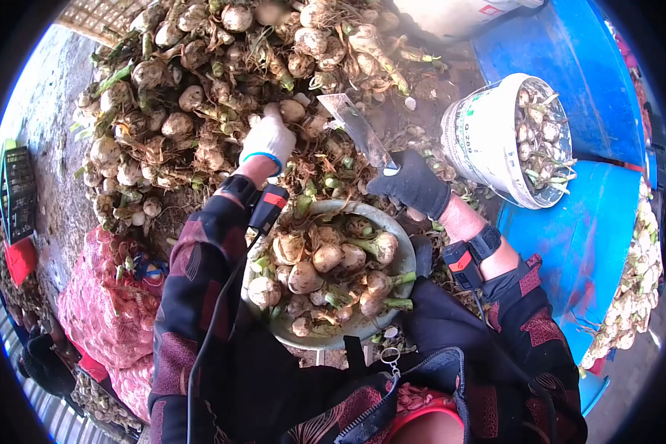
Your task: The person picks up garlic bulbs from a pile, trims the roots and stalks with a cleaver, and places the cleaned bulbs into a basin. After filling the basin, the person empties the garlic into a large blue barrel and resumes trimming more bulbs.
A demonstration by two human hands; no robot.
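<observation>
My left hand (269, 142), in a white glove with a blue cuff, reaches into a big heap of dirty bulbs (177, 124) with roots and cut stems. Its fingers look stretched out beside a round brown bulb (292, 111); their tips are partly hidden. In a dark grey glove, my right hand (413, 183) is closed around the handle end of a cleaver (357, 132). The wide metal blade points up and left, apart from the bulbs in the basin. Between my forearms sits a round metal basin (405, 259) filled with trimmed bulbs (328, 257).
A tilted white bucket (488, 140) of stemmed bulbs stands at right, beside blue sheeting or tubs (562, 74). Pink mesh sacks (100, 303) lie at left, near a dark crate (18, 192). More bulbs (633, 296) are piled at far right.
</observation>
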